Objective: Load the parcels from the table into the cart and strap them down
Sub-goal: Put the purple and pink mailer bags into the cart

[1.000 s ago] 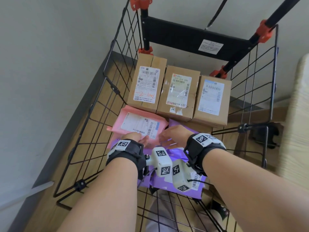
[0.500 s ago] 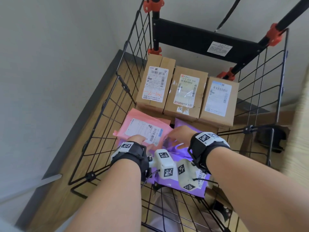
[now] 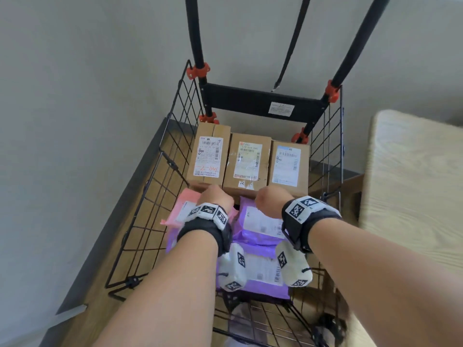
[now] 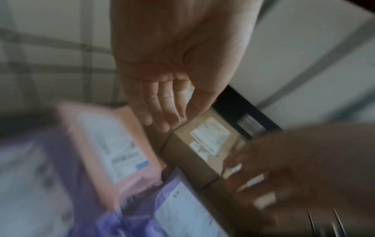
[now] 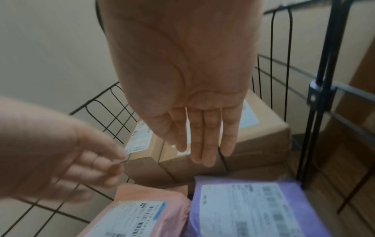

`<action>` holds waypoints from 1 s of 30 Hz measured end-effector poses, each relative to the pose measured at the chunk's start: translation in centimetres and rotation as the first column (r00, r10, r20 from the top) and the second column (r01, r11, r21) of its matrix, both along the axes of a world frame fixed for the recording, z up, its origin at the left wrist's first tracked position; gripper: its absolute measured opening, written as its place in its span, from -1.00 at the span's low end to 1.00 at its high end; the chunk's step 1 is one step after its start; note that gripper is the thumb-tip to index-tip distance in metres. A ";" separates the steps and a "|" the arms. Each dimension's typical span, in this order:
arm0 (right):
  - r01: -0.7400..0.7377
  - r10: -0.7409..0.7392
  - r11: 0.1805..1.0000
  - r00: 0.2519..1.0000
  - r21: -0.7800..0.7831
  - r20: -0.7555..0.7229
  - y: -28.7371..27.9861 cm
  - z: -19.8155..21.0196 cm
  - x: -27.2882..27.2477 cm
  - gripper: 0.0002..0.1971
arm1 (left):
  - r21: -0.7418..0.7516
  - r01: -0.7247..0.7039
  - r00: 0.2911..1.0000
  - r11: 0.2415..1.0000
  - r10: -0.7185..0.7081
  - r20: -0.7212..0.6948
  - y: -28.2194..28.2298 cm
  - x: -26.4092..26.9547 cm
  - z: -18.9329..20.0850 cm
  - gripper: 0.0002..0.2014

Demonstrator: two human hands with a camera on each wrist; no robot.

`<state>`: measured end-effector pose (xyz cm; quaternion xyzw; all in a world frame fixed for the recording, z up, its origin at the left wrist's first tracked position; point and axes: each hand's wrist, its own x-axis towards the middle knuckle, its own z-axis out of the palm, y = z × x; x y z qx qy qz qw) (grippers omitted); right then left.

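The black wire cart [image 3: 250, 103] holds three cardboard boxes [image 3: 246, 159] in a row along its back. In front of them lie a pink mailer [image 3: 183, 209] and purple mailers [image 3: 260, 221]. My left hand [image 3: 215, 196] hovers over the pink mailer's far end, relaxed and empty [image 4: 162, 115]. My right hand [image 3: 269, 200] hovers over the upper purple mailer with its fingers straight and together [image 5: 202, 144], holding nothing. Both hands point toward the front faces of the boxes [image 5: 263, 128]. A black strap [image 3: 290, 46] hangs loose from the handle above the cart's back panel.
A grey wall stands close on the left and behind the cart. The light wooden table [image 3: 413, 184] is at the right, beside the cart's right wire wall [image 3: 325, 151]. Two black handle posts with orange clamps [image 3: 199, 71] rise at the back.
Both hands have let go of the pink and purple mailers and lifted forward toward the boxes. The view has tilted up, showing the handle posts and the strap.
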<state>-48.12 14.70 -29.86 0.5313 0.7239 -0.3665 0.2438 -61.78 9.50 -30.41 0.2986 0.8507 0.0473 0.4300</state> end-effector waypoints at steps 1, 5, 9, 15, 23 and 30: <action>-0.060 0.059 0.996 0.998 0.062 0.028 0.1 1.1 0.5 -0.73 | 0.014 0.119 0.991 0.993 -0.118 -0.062 0.4 0.8 1.3 -0.87; -0.203 0.177 0.949 0.976 0.243 0.123 0.3 5.4 3.6 -0.80 | -0.046 0.537 0.803 0.843 -0.527 -0.278 2.3 5.1 5.5 -0.86; -0.162 0.121 0.912 0.984 0.376 0.129 0.4 9.1 8.4 -0.72 | -0.031 0.702 0.650 0.711 -0.658 -0.380 4.1 9.8 8.5 -0.77; -0.113 0.026 0.893 0.979 0.436 0.200 -1.5 12.5 19.4 -0.67 | 0.024 0.848 0.480 0.529 -0.748 -0.458 4.7 20.1 12.3 -0.73; 0.099 -0.172 0.907 0.974 0.410 0.145 -7.6 13.3 35.3 -0.63 | 0.040 0.903 0.409 0.429 -0.825 -0.390 0.8 36.0 12.5 -0.68; 0.262 -0.324 0.884 0.940 0.388 0.104 -14.1 14.2 48.4 -0.66 | 0.004 0.955 0.275 0.296 -0.882 -0.382 -4.2 49.4 12.7 -0.66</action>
